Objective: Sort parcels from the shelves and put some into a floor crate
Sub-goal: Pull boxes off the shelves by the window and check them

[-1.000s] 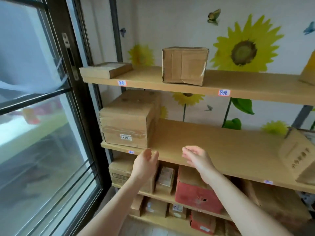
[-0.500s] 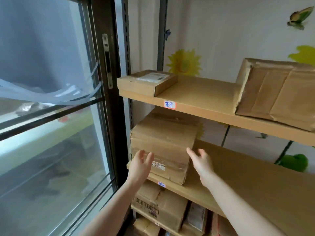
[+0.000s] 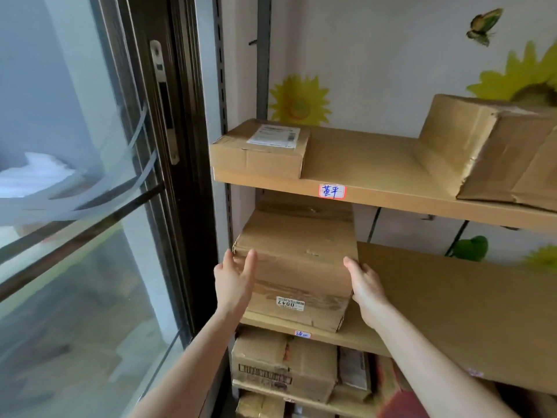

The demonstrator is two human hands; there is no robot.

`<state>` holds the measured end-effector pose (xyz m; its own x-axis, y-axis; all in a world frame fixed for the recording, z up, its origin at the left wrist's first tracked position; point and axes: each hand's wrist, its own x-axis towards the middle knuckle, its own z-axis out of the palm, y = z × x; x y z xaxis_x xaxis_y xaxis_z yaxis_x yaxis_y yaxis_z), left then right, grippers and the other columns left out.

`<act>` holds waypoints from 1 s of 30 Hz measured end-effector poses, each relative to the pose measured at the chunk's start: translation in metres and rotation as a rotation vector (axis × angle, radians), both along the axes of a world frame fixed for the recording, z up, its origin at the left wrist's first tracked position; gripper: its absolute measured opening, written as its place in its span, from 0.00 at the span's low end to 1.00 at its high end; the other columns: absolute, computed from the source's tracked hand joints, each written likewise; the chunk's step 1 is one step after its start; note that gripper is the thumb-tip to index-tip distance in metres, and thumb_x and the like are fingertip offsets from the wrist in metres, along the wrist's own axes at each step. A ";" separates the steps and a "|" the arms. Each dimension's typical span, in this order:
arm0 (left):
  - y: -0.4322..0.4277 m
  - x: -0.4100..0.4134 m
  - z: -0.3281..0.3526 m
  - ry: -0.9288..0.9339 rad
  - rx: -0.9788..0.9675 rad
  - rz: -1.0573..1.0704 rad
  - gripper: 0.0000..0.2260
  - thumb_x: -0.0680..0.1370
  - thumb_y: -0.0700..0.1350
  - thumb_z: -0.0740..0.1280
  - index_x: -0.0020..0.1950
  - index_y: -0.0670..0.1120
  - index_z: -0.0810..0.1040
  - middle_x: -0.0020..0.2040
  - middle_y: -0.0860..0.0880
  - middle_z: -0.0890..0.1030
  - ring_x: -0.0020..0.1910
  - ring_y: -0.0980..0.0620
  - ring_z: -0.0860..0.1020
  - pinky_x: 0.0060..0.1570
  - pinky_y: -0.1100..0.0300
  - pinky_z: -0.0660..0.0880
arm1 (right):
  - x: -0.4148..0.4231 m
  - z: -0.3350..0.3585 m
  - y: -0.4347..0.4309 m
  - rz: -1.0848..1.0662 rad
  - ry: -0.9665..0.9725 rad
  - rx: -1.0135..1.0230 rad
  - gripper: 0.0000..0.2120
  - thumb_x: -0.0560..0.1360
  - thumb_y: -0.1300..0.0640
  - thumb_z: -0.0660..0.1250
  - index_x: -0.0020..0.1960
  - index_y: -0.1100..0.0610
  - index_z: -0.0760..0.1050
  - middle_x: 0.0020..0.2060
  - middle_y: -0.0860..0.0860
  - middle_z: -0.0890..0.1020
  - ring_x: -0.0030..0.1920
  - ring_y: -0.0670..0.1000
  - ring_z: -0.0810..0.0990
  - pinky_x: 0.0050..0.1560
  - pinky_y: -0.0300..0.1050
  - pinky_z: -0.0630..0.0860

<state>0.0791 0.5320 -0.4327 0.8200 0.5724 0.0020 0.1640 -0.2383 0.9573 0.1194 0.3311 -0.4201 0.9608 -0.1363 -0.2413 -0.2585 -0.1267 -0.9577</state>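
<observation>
A large brown cardboard parcel with a small white label reading 0947 stands at the left end of the middle shelf. My left hand lies flat against its front left corner, fingers up. My right hand presses on its right front edge. Both hands touch the parcel from either side; it still rests on the shelf board. No floor crate shows in this view.
A flat parcel with a white label and a bigger box sit on the upper shelf. More boxes fill the shelves below. A dark-framed glass door stands close on the left.
I have moved closer to the left end of the shelves. Both hands rose from in front of the shelf edge and closed in onto the two sides of the large parcel.
</observation>
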 end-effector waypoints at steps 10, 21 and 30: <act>-0.008 -0.031 0.009 -0.052 -0.038 0.036 0.17 0.76 0.52 0.65 0.54 0.40 0.67 0.44 0.49 0.72 0.37 0.56 0.71 0.34 0.63 0.67 | -0.039 -0.001 -0.019 -0.067 0.003 0.014 0.29 0.78 0.48 0.58 0.75 0.58 0.55 0.73 0.55 0.62 0.72 0.57 0.63 0.71 0.54 0.60; -0.068 -0.081 0.051 -0.491 0.339 -0.142 0.14 0.80 0.45 0.60 0.64 0.45 0.76 0.55 0.54 0.76 0.57 0.56 0.73 0.57 0.63 0.68 | -0.074 -0.009 -0.075 -0.236 0.159 0.543 0.21 0.79 0.53 0.59 0.70 0.57 0.64 0.67 0.59 0.71 0.66 0.59 0.71 0.62 0.55 0.69; -0.072 -0.080 0.039 -0.183 0.674 -0.168 0.15 0.79 0.52 0.60 0.61 0.51 0.79 0.67 0.44 0.74 0.70 0.43 0.67 0.68 0.41 0.61 | -0.089 -0.020 -0.103 -0.334 0.204 0.094 0.16 0.80 0.59 0.54 0.64 0.65 0.69 0.63 0.63 0.74 0.59 0.62 0.74 0.63 0.56 0.70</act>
